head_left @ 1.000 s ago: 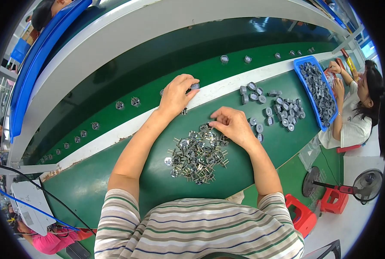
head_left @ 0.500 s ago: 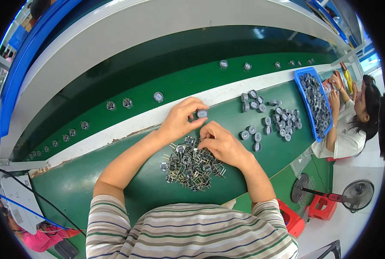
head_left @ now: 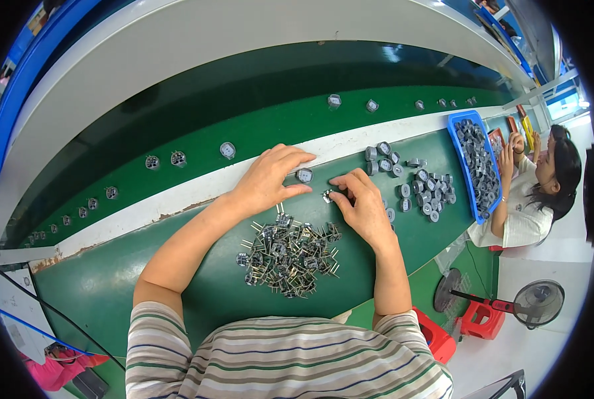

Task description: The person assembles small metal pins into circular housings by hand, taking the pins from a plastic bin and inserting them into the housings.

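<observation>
The left hand (head_left: 270,178) rests on the green counter (head_left: 177,279) with its fingers curled loosely, fingertips just beside a small round grey cap (head_left: 304,175) near the white strip (head_left: 177,193). The right hand (head_left: 361,203) lies close by, thumb and forefinger pinched on a tiny metal pin part (head_left: 327,196). Nearer the person's striped shirt (head_left: 284,359), a heap of metal pin parts (head_left: 288,256) lies on the counter below both hands. Right of the right hand, loose grey caps (head_left: 417,186) are scattered. Beyond them stands a blue tray (head_left: 465,174) full of caps, where a co-worker (head_left: 543,193) sits. Farther off, single caps (head_left: 227,150) ride the darker green belt (head_left: 277,106).
</observation>
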A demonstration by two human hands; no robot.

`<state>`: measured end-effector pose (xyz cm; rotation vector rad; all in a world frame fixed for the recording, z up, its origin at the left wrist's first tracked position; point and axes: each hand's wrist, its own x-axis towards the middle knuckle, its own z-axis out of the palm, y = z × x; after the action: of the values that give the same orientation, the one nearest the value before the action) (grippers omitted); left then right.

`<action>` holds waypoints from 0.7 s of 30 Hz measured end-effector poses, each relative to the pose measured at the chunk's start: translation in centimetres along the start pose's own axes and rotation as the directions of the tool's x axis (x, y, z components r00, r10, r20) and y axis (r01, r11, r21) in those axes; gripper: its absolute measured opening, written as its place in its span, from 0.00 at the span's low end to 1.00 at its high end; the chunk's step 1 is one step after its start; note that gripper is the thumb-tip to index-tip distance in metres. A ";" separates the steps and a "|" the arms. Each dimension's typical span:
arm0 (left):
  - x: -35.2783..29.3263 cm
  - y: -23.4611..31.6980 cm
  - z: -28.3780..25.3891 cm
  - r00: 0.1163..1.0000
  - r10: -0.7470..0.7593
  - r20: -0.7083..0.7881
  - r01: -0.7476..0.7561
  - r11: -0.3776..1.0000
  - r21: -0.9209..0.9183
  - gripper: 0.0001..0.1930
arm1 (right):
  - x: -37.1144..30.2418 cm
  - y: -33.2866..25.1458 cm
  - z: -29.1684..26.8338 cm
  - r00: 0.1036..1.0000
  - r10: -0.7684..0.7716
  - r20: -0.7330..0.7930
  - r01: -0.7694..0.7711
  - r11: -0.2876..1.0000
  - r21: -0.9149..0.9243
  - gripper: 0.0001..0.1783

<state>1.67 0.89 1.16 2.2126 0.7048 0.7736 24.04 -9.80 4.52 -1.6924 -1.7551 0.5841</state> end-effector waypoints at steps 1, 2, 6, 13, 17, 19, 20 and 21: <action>-0.1 -0.2 0.1 1.000 -0.003 -0.007 0.003 1.000 0.000 0.27 | 0.2 -0.1 -0.1 1.000 -0.005 0.005 0.005 1.000 -0.002 0.10; -0.2 -0.4 0.2 0.999 -0.023 -0.039 0.023 1.000 -0.008 0.25 | 0.3 -0.2 -0.3 0.997 -0.066 0.034 0.067 0.998 -0.022 0.10; -0.2 -0.4 0.6 0.998 -0.062 0.001 0.062 0.998 0.029 0.19 | 1.5 0.4 -0.2 0.970 -0.208 0.124 0.221 0.971 -0.095 0.08; -0.3 -0.5 1.0 0.998 -0.061 -0.018 0.062 0.995 0.076 0.18 | 4.1 0.2 2.6 0.984 -0.180 -0.007 0.180 0.982 0.059 0.06; -0.5 -0.6 1.1 0.997 -0.031 -0.064 0.035 0.997 0.062 0.19 | 3.9 0.4 2.7 0.965 -0.260 -0.044 0.256 0.964 -0.074 0.06; -0.6 -0.5 1.0 0.997 -0.033 -0.064 0.037 0.997 0.064 0.19 | 3.7 -0.4 2.6 0.953 -0.301 -0.038 0.293 0.946 -0.138 0.07; -0.5 -0.4 0.9 0.998 -0.042 -0.050 0.046 0.996 0.072 0.18 | 3.6 -0.6 2.5 0.940 -0.340 -0.036 0.326 0.923 -0.205 0.08; -0.5 -0.3 0.9 0.998 -0.051 -0.036 0.054 0.995 0.079 0.17 | 3.6 -0.6 2.6 0.940 -0.338 -0.035 0.324 0.923 -0.207 0.08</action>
<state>1.88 0.40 0.21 2.2475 0.8209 0.7709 21.88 -5.98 3.55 -1.4712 -2.0441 0.2003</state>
